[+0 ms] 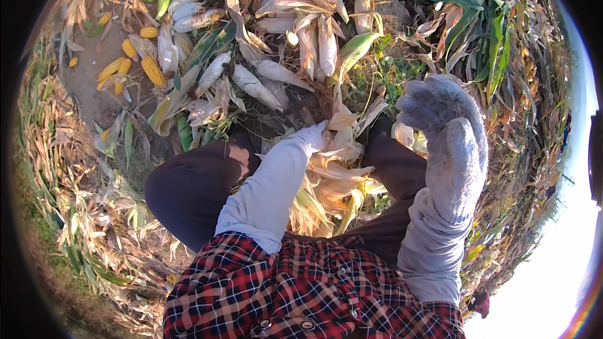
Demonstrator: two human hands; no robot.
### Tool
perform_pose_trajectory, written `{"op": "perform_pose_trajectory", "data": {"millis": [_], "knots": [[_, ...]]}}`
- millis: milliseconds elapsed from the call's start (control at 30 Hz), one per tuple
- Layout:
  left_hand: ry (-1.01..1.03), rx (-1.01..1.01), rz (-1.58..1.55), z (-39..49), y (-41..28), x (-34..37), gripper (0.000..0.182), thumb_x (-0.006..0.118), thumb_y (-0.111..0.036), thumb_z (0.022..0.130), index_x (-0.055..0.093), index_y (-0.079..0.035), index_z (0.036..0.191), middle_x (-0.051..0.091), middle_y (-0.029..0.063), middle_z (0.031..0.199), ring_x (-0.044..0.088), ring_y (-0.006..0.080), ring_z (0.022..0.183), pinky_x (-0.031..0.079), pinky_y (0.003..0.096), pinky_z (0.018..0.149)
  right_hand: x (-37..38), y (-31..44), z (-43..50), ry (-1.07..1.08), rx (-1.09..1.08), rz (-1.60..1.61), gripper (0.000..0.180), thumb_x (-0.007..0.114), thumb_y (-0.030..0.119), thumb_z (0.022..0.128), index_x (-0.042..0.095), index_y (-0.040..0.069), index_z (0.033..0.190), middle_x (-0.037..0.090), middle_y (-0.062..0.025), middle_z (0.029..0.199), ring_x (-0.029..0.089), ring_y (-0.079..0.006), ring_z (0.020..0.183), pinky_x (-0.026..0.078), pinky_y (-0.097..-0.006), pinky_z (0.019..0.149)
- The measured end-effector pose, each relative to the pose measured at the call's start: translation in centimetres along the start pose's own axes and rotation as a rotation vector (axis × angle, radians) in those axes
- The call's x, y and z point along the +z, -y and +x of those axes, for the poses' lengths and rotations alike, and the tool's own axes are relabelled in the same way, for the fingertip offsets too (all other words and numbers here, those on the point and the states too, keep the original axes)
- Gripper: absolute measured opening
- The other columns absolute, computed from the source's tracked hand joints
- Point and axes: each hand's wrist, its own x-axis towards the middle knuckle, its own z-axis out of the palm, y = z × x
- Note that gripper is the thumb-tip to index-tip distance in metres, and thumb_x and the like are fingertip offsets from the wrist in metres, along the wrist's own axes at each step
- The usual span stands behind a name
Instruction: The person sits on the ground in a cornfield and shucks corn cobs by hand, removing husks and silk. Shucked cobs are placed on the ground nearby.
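My left hand [316,135], at the end of a white sleeve, reaches down between my knees to dry corn husks [341,139]; its fingers are mostly hidden, so its grip cannot be told. My right hand [440,117], in a dirty grey-white knit glove, is raised beside my right knee with fingers curved and nothing seen in it. Beyond my hands lies a heap of corn ears in pale husks [301,4], with more unhusked ears [256,87] nearer my feet. Loose husks [330,193] lie between my legs.
Several bare yellow corn ears [153,71] lie on soil at the left. Green and dry corn stalks [490,33] are piled at the upper right. Dry stalks and leaves [61,160] cover the ground at the far left. My bent knee [188,193] stands beside my left arm.
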Motion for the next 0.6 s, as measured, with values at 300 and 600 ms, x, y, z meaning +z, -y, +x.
{"op": "perform_pose_trajectory", "data": {"millis": [300, 600], "knots": [[0.033, -0.013, -0.117, -4.1, 1.6, 3.3, 0.058, 0.06, -0.039, 0.094, 0.047, -0.016, 0.146, 0.061, 0.019, 0.138, 0.058, 0.0377, 0.128, 0.046, 0.0461, 0.107, 0.8, 0.0, -0.2, 0.023, 0.053, 0.029, 0.063, 0.068, 0.039, 0.096, 0.055, -0.008, 0.136, 0.067, -0.0205, 0.125, 0.068, -0.0277, 0.109, 0.052, -0.0396, 0.097], [-0.479, -0.228, 0.184, -2.1, 5.3, -12.4, 0.025, 0.054, -0.013, 0.096, 0.068, -0.013, 0.117, 0.071, 0.0135, 0.12, 0.069, 0.0354, 0.114, 0.057, 0.0463, 0.094, 0.4, -0.3, -0.8, 0.054, 0.033, -0.003, 0.063, 0.068, 0.037, 0.097, 0.054, -0.01, 0.136, 0.065, -0.0219, 0.127, 0.067, -0.0284, 0.11, 0.051, -0.0406, 0.101]]}}
